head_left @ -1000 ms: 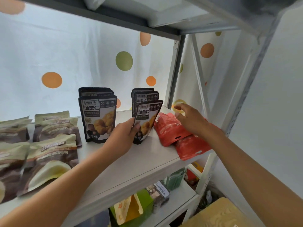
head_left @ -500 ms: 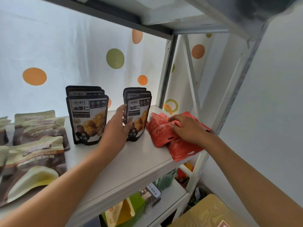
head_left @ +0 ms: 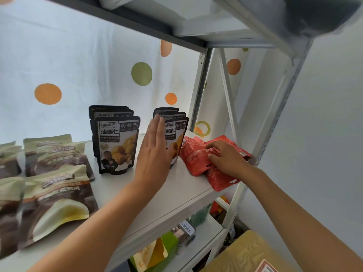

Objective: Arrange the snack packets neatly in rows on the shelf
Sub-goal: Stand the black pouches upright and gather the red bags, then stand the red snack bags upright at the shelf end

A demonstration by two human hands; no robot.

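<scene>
Two rows of black chestnut packets stand upright on the white shelf (head_left: 176, 193): a left row (head_left: 116, 144) and a right row (head_left: 175, 132). My left hand (head_left: 155, 148) is held flat with straight fingers against the left side of the right row's front packet. At the shelf's right end lie red packets (head_left: 196, 156), overlapping and partly hanging over the edge. My right hand (head_left: 225, 158) rests on them with fingers curled over the top red packet. Brown and cream packets (head_left: 57, 199) lie flat on the left.
A grey shelf post (head_left: 200, 89) and a diagonal brace (head_left: 227, 95) stand right behind the red packets. Another shelf board (head_left: 137, 22) runs overhead. The lower shelf (head_left: 198, 244) holds boxes and a green carton. A spotted white curtain hangs behind.
My left hand has let go of the front black packet, which now stands upright in its row, and has flattened beside it. My right hand came down from the shelf's back corner onto the red packets.
</scene>
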